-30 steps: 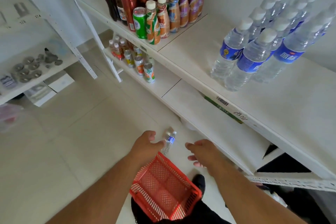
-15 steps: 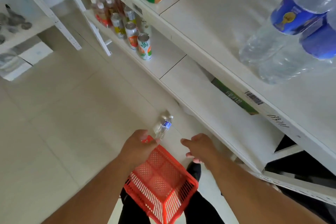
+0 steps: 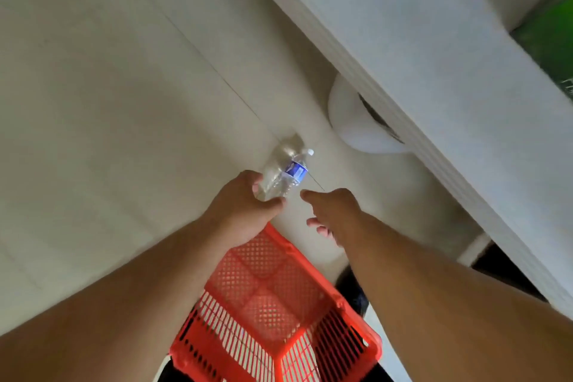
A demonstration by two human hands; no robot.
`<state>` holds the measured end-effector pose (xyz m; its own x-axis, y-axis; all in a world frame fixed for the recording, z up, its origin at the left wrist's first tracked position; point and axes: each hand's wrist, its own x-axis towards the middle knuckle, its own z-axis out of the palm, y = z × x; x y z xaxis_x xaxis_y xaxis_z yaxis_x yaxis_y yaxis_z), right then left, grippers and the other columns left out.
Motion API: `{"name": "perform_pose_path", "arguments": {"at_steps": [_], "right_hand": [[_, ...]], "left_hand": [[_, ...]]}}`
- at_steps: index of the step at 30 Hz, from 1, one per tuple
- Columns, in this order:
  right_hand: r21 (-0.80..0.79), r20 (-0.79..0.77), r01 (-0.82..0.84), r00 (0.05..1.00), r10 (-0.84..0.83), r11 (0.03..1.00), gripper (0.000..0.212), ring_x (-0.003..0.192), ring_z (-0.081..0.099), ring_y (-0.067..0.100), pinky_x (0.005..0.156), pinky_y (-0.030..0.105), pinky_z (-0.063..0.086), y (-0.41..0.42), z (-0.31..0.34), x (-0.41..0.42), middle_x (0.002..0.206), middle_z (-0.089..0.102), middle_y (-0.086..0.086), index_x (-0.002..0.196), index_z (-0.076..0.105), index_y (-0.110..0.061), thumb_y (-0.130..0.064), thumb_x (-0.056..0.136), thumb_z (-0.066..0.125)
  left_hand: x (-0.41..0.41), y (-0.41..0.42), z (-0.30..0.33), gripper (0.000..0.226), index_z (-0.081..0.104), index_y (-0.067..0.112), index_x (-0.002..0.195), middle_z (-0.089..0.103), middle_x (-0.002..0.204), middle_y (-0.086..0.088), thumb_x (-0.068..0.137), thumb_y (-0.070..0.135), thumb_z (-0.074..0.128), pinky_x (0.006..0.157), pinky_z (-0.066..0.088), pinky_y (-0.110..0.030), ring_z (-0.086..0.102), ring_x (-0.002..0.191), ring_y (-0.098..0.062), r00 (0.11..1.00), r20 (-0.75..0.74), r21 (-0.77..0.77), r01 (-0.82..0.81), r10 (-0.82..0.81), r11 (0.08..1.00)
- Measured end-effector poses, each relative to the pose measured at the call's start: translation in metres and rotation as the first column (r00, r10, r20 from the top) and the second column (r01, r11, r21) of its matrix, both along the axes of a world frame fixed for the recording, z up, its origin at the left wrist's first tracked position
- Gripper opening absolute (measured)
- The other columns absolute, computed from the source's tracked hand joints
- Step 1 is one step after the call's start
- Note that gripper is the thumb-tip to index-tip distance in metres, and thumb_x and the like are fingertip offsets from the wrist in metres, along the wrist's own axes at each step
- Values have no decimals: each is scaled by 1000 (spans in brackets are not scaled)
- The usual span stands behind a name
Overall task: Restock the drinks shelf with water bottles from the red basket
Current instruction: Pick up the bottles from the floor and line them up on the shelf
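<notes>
A clear water bottle with a blue label and white cap lies on the floor, cap pointing away and to the right. My left hand grips its lower end, thumb and fingers curled round it. My right hand hovers just right of the bottle, fingers loosely extended and holding nothing. The red basket sits on the floor below my hands, its mesh bottom bare.
The white shelf unit's lower board runs diagonally across the upper right, close above my right arm. A white round object sits on the floor under the shelf. A green blur shows at the right edge. Pale tiled floor spreads left.
The view has dropped toward the floor, so the stocked shelves left the frame. My left hand has reached forward past the basket and taken hold of the bottle on the floor.
</notes>
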<state>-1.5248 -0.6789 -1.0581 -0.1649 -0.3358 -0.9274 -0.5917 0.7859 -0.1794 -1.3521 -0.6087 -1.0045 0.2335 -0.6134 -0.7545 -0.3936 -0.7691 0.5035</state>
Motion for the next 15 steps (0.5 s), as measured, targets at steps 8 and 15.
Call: {"name": "perform_pose_path", "arguments": {"at_steps": [8, 15], "right_hand": [[-24, -16, 81, 997, -81, 996, 28, 60, 63, 21, 58, 29, 52, -10, -187, 27, 72, 65, 6, 85, 60, -11, -35, 89, 74], [-77, -73, 170, 982, -176, 982, 40, 63, 65, 19, 63, 29, 49, -13, -281, 43, 71, 67, 1, 89, 66, -18, -50, 71, 82]], "left_hand": [[-4, -34, -162, 72, 45, 22, 144, 54, 114, 9, 83, 45, 75, 72, 47, -25, 58, 83, -6, 999, -23, 64, 36, -35, 997], [10, -59, -228, 70, 46, 22, 145, 55, 140, 4, 86, 46, 74, 89, 39, -22, 56, 116, -13, 990, -53, 80, 135, -131, 988]]}}
